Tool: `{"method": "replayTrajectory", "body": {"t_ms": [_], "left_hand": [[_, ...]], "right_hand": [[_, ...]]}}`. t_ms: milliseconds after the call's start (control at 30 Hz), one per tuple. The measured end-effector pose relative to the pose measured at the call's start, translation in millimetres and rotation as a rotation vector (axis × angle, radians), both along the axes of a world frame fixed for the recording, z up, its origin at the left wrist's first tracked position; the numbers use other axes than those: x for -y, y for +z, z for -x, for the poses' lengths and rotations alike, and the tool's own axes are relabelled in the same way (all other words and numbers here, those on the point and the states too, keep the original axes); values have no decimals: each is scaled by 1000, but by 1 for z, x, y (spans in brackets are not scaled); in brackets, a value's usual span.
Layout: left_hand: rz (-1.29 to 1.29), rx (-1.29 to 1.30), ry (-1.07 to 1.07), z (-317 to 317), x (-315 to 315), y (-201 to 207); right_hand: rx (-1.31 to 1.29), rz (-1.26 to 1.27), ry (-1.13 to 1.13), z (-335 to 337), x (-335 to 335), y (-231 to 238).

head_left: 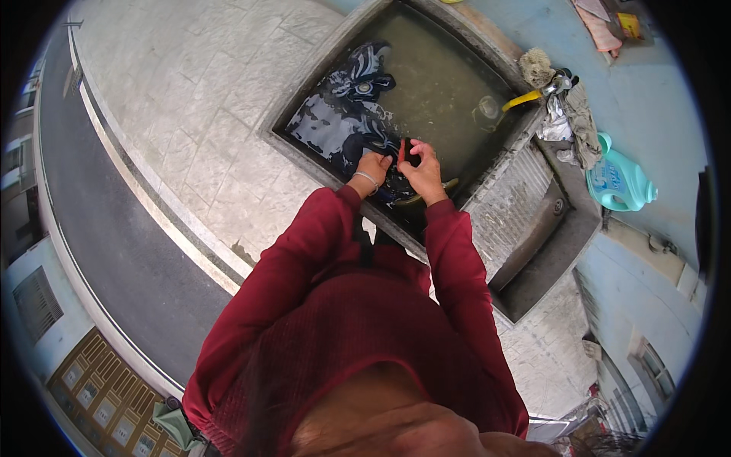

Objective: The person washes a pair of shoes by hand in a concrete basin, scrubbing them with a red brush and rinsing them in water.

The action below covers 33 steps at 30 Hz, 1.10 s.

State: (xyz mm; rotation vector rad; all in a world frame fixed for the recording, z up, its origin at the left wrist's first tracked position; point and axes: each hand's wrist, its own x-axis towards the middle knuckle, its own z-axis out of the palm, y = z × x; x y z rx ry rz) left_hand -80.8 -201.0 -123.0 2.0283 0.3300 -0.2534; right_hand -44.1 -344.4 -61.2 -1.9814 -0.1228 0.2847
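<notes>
A grey stone wash basin (308,65) holds cloudy water with dark garments (354,141) soaking along its left side, partly under the surface. Over the basin's near side, my left hand (371,172) has its fingers closed on the wet dark cloth. Just to its right, my right hand (423,174) pinches a small red and black piece (403,154) between thumb and fingers. That piece looks like part of a garment, but its kind is unclear. A yellowish curved strip (415,199) shows in the water beneath my right hand.
A tap with a yellow spout (522,100) reaches over the basin's right side. Beside it lie rumpled grey cloths (582,126) and a fluffy scrubber (536,67). A ridged washboard slab (509,209) adjoins the basin at right, with a teal detergent bottle (623,183) beyond.
</notes>
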Motion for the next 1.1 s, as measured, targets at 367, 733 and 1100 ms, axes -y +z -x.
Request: {"method": "replayTrajectory", "body": {"t_ms": [367,733,1100], "left_hand": [[319,-489,298,-7,-15,12],[674,-536,522,10,-19,6],[506,-450,457,16,-11,19]], "right_hand": [[-215,-18,180,4,19,0],[402,511,172,34,-28,1],[90,277,311,37,-2,5]]}}
